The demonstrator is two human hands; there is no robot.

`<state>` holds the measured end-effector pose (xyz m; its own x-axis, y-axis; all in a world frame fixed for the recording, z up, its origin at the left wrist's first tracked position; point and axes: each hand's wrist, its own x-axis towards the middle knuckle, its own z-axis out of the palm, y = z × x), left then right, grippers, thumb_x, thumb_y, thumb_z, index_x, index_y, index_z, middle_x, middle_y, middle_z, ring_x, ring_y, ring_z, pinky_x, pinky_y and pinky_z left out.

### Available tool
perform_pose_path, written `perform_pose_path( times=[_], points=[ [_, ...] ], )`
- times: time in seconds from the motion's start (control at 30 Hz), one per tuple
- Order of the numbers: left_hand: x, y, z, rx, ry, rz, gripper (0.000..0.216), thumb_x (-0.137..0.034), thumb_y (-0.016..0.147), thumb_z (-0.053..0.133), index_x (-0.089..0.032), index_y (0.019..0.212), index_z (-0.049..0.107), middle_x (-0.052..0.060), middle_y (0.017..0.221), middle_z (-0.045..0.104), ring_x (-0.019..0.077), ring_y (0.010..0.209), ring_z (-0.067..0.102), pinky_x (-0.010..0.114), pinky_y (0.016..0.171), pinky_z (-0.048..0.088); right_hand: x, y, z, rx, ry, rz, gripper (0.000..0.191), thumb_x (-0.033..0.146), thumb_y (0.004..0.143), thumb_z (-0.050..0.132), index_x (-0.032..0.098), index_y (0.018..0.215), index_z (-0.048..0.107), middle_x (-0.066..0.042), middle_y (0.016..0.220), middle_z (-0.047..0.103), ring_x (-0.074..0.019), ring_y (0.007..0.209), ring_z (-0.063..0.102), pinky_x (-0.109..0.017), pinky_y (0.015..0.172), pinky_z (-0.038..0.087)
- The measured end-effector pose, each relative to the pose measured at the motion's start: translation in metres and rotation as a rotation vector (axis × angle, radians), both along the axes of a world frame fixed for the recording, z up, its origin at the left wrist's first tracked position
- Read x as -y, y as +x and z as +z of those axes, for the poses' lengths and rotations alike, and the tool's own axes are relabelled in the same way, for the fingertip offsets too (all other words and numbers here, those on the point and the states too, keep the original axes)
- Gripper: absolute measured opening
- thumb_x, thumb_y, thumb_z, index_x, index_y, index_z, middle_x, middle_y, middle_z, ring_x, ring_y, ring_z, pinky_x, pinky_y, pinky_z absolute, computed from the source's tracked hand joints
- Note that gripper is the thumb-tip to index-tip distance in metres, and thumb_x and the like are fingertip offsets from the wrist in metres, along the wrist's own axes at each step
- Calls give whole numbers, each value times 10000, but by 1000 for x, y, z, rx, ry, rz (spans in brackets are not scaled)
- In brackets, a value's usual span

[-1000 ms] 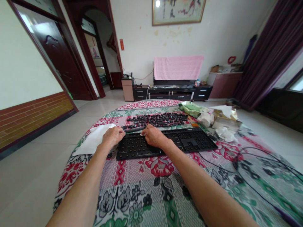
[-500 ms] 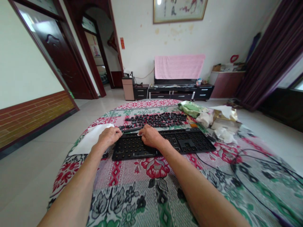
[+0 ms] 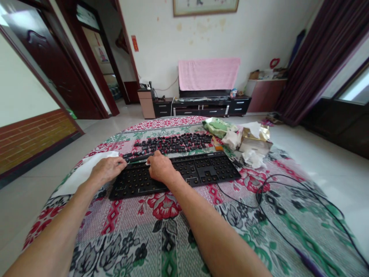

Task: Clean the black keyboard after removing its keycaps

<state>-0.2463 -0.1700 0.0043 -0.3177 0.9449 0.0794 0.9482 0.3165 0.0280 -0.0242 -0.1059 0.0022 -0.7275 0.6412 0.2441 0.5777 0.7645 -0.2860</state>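
A black keyboard base [image 3: 201, 169] with its keycaps removed lies on a floral tablecloth [image 3: 178, 231]. My left hand [image 3: 107, 169] rests closed at the keyboard's far left corner, fingers curled on a thin green-tipped tool. My right hand [image 3: 160, 167] lies on the keyboard's left half, fingers bent over a small white scrap at its far edge. A heap of loose black keycaps [image 3: 173, 143] sits just beyond the keyboard. A white sheet [image 3: 82, 173] lies to the left under my left wrist.
Crumpled tissues and a gold tissue box [image 3: 253, 141] and a green packet [image 3: 217, 127] lie at the far right of the table. A black cable [image 3: 268, 200] loops over the right side. Beyond stand a TV stand [image 3: 207, 105] with a pink cloth and dark doors at left.
The camera has shifted right and down, so everything appears lower left. Both hands stay in the same places on the keyboard.
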Motion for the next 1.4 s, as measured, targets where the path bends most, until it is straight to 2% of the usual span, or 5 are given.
perform_pose_path(
  times=[0.23,0.47,0.73,1.07,1.4],
  points=[
    [2,0,-4,35,28,9,328,-442,787,407,-262,874,668,29,798,668,196,738,593,251,604,363,1,0,-1,26,15,-9,302,184,821,435,203,1053,627,-104,1040,512,-199,876,585,-335,763,471],
    [5,8,2,3,49,12,302,-420,794,415,-273,859,671,12,799,684,173,736,602,232,609,370,0,-1,0,33,14,5,316,177,817,429,182,1052,640,-116,1029,517,-198,874,591,-309,783,460],
    [4,6,0,130,89,22,277,-397,781,454,-268,858,687,19,835,695,172,777,612,235,649,397,2,1,6,48,16,10,326,157,825,428,170,1076,636,-108,1010,522,-178,853,580,-283,804,435],
    [-3,-9,-5,278,81,-36,267,-353,756,480,-247,826,715,13,832,712,165,794,625,225,671,405,-1,2,1,30,46,26,312,145,815,438,175,1052,638,-93,970,515,-163,837,556,-252,779,421],
    [1,-4,1,241,81,23,258,-341,733,484,-247,787,718,22,800,707,163,725,613,239,617,389,1,1,5,68,53,-37,289,161,787,458,164,992,662,-104,962,544,-179,809,580,-268,760,430]
  ],
)
